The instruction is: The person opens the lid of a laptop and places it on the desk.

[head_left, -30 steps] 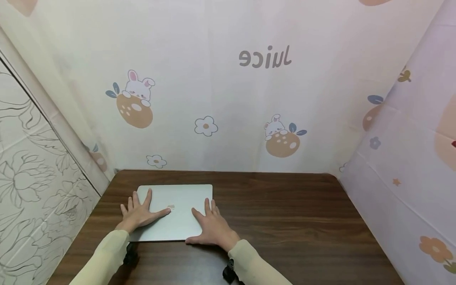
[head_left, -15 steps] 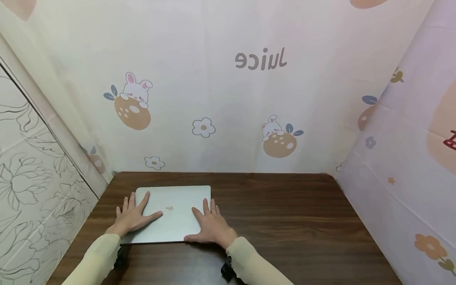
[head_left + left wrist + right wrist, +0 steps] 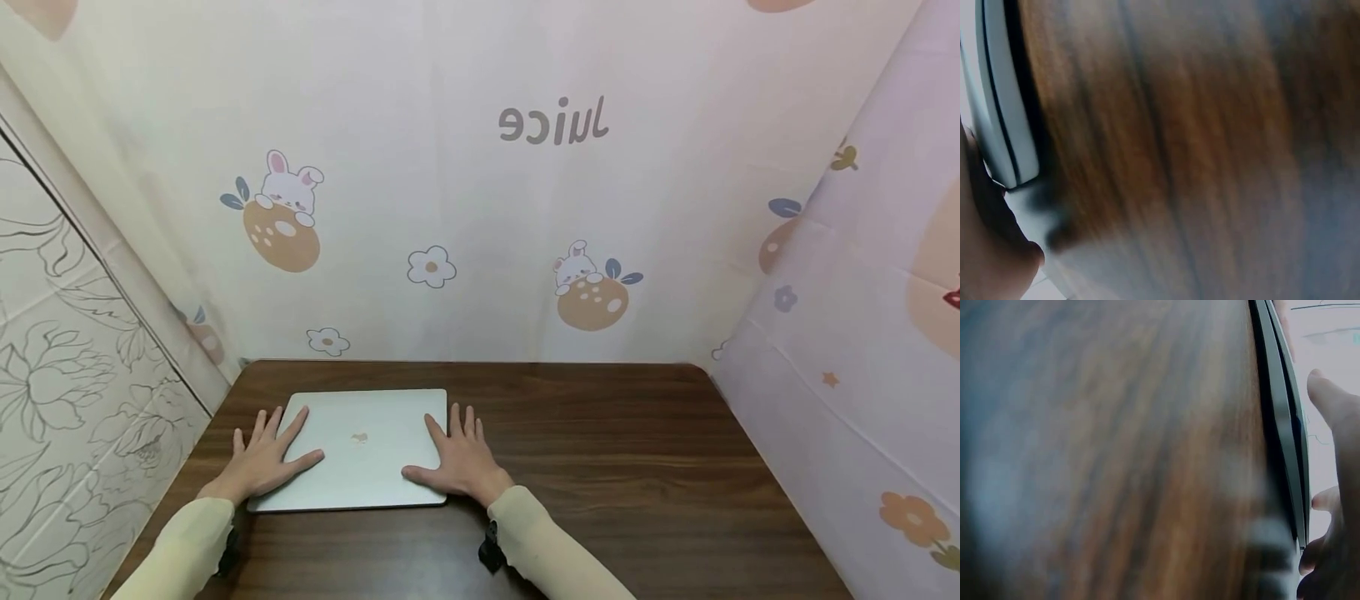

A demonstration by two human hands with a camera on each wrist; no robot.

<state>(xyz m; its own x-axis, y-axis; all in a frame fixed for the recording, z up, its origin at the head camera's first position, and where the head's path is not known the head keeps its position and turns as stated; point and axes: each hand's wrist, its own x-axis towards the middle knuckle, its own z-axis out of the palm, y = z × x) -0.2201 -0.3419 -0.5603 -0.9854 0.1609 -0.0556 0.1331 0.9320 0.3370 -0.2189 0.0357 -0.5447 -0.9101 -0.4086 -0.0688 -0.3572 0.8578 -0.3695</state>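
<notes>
A closed silver laptop [image 3: 363, 475] lies flat on the wooden table, with a small logo in the middle of its lid. At its left end is my left hand [image 3: 258, 467], fingers spread and straight, thumb over the lid. Over the right end lies my right hand [image 3: 467, 462], its thumb and index finger above the lid and the other fingers past the right edge. The left wrist view shows the laptop's thin side [image 3: 1007, 119] beside part of the hand. In the right wrist view, the thumb [image 3: 1329, 397] appears raised above the laptop's edge [image 3: 1285, 412].
The dark wood table [image 3: 600, 467] extends to the right of the laptop. Behind it hangs a pale curtain [image 3: 487, 208] printed with rabbits, fruit and flowers. A curtain with line-drawn flowers [image 3: 60, 392] stands at the left, a printed one [image 3: 847, 333] at the right.
My left hand has slid left and nearer, uncovering more of the lid. The right hand has shifted slightly right and forward across the laptop's right edge. The laptop has hardly moved.
</notes>
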